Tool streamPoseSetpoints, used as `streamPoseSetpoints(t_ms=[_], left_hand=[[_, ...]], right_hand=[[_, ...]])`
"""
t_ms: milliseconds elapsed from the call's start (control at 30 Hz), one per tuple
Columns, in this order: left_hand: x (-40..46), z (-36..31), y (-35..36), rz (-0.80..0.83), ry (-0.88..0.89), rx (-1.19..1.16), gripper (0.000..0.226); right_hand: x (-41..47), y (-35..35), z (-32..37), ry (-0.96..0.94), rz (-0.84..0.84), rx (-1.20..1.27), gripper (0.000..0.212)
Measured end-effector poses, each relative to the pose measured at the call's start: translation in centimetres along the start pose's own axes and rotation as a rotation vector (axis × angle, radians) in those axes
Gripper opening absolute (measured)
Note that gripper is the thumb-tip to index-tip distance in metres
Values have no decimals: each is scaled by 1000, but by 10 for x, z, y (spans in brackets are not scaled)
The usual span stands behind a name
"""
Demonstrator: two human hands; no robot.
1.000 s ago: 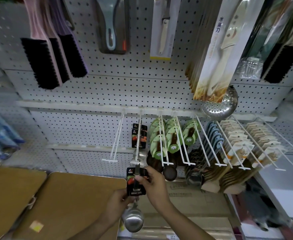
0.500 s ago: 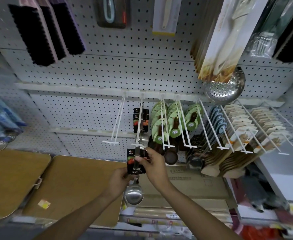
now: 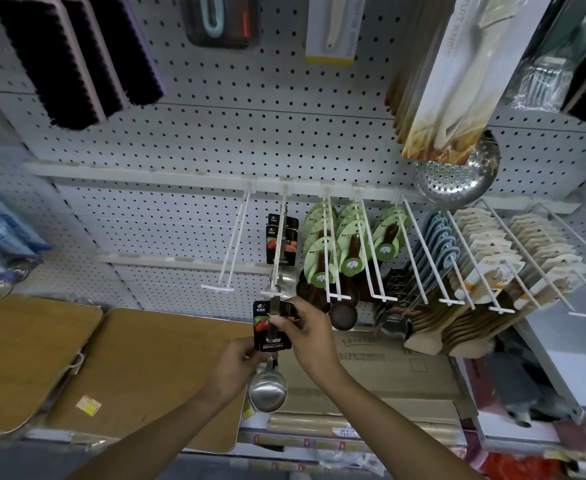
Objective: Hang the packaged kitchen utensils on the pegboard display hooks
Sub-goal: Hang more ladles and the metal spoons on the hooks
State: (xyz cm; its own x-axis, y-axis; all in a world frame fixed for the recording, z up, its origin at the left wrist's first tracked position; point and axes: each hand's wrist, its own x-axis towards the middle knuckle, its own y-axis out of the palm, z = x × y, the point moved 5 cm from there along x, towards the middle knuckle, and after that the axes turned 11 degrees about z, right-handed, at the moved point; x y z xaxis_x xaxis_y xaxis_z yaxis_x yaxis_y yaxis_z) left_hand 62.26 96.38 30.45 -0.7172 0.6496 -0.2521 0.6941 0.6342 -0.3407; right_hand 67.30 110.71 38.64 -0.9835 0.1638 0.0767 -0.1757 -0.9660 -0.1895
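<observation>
Both hands have raised the packaged ladle (image 3: 270, 332) until its card top meets the hook tip (image 3: 273, 293).

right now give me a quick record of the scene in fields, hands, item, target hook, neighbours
item: packaged steel ladle, black card at the top, bowl hanging down
left hand: holds the card's lower left edge
right hand: pinches the card's upper right
target hook: white double-wire hook, tip just above the card, matching ladles already at its back
empty hook: immediately left
green-carded ladles: hooks to the right
card on hook: not yet threaded, as far as visible
</observation>
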Motion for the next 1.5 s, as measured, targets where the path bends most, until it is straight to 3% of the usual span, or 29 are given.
streamPoseSetpoints(t_ms=[133,267,567,800,967,1100,1167,1500], left_hand=[[6,6,-7,1,9,31,19],[13,14,-13,27,-7,48,18],[9,13,-4,69,9,9,22],[7,4,6,82,19,-61,11],[24,0,-2,17,-20,-65,14],[38,-6,-7,-26,-58,-111,13],[47,-10,-11,-31,-82,-114,13],[82,-28,-30,-103,-125,-11,33]], right_hand=[[3,2,-4,21,5,-60,25],[3,4,-12,28,13,-80,7],[4,2,-16,11,-9,-90,10],[12,-2,-21,33,-61,-88,19],[31,-4,-31,51,-52,-80,10],[50,-7,-33,93,-58,15,19],[60,-9,-30,71,-61,4,11],[101,-22,-25,54,-114,-50,14]])
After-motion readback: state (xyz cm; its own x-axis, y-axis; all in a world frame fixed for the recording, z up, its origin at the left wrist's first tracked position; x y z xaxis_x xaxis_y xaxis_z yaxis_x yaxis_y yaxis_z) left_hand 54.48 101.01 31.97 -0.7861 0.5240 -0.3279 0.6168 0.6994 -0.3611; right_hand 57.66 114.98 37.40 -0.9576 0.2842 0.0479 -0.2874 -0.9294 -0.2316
